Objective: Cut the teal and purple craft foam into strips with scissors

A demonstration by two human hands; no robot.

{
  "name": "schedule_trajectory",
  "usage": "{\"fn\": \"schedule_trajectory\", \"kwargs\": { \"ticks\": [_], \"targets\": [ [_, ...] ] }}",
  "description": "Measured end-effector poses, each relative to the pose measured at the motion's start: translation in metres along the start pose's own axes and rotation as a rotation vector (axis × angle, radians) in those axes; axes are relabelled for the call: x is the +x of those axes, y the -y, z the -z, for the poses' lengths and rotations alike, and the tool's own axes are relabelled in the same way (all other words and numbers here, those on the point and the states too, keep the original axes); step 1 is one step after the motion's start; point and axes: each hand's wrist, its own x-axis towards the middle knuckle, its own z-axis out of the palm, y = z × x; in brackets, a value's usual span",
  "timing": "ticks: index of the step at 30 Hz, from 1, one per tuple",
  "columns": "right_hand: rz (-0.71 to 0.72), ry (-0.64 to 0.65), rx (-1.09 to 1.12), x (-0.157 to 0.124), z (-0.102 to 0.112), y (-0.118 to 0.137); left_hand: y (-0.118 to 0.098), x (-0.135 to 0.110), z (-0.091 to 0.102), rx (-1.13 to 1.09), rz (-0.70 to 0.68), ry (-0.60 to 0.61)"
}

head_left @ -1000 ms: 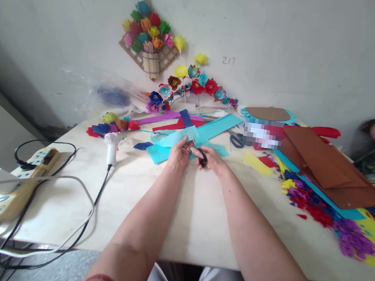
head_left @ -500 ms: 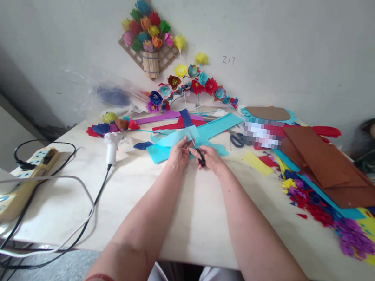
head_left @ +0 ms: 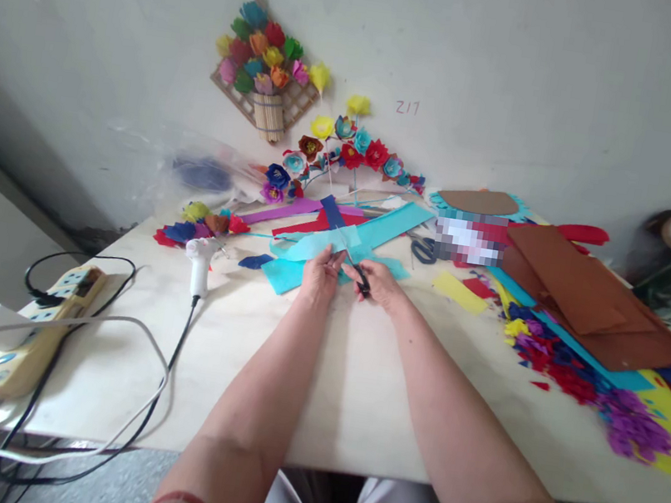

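Observation:
My left hand [head_left: 322,276] is closed on a light blue paper piece [head_left: 328,240], pinching its near edge over the middle of the table. Black-handled scissors [head_left: 362,279] are gripped in my right hand [head_left: 382,285], their blades pointing up and left against the held paper. How far the blades are apart is too small to tell. Beneath and behind the hands lie turquoise paper strips [head_left: 400,222], a dark blue strip [head_left: 332,211] and a red one. A second pair of scissors [head_left: 425,251] rests to the right of the strips.
A white glue gun [head_left: 200,265] stands at left, its black cord running to a power strip [head_left: 36,333]. Brown sheets [head_left: 593,298] and colourful paper scraps [head_left: 570,366] cover the right side. Paper flowers [head_left: 350,153] line the wall.
The scissors have shifted and turned slightly against the light blue paper, and the right-hand fingers have moved a little. The left hand stays nearly in place.

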Motion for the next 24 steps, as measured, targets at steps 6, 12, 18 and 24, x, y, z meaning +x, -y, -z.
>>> {"fn": "schedule_trajectory", "kwargs": {
  "ticks": [6,12,18,24],
  "targets": [
    [-0.011,0.011,0.004,-0.0023,0.0004,0.0024,0.0050,0.0037,0.0038,-0.003,-0.073,0.043],
    [-0.016,0.013,0.001,-0.0022,-0.0006,0.0032,0.0033,0.0021,0.0021,0.004,-0.057,0.021],
    [-0.025,-0.015,0.002,-0.0026,-0.0029,0.0044,0.0047,0.0031,0.0024,0.005,-0.058,0.013],
    [-0.024,-0.038,0.004,-0.0043,-0.0062,0.0072,0.0048,0.0022,0.0018,0.018,-0.073,0.027]
  ]
}}
